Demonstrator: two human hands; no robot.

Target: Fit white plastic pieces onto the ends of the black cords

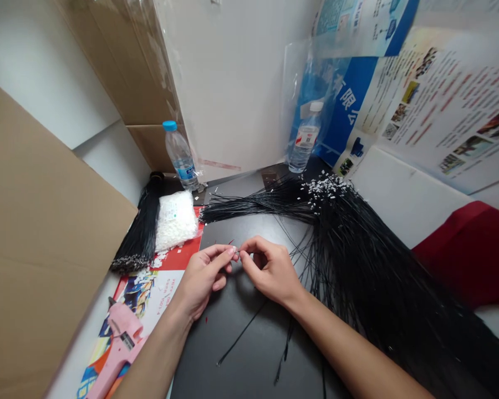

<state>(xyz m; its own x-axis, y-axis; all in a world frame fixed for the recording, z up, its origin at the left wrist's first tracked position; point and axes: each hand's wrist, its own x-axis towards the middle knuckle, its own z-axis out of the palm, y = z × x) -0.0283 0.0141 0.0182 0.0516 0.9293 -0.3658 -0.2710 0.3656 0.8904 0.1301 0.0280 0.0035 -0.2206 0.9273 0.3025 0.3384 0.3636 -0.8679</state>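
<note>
In the middle of the view, my left hand (203, 277) is closed, thumb and forefinger pinching a tiny white connector (235, 250). Close against it, my right hand (274, 270) pinches a thin black wire whose end meets the connector; whether the end sits inside it I cannot tell. A black wire (242, 335) slants out below my right hand across the dark tabletop (216, 354). Beyond both hands lies a bundle of black wires (258, 206). To the right spreads a large heap of black wires (374, 277), with many white connectors (324, 187) at its far end.
A clear bag of white connectors (177, 219) and another black wire bundle (143, 227) lie at left. Nearer is a pink glue gun (120, 341) on printed paper. Two water bottles (181, 155) (305, 138) stand at the back. Cardboard (45, 233) borders the left, red cloth (469, 252) the right.
</note>
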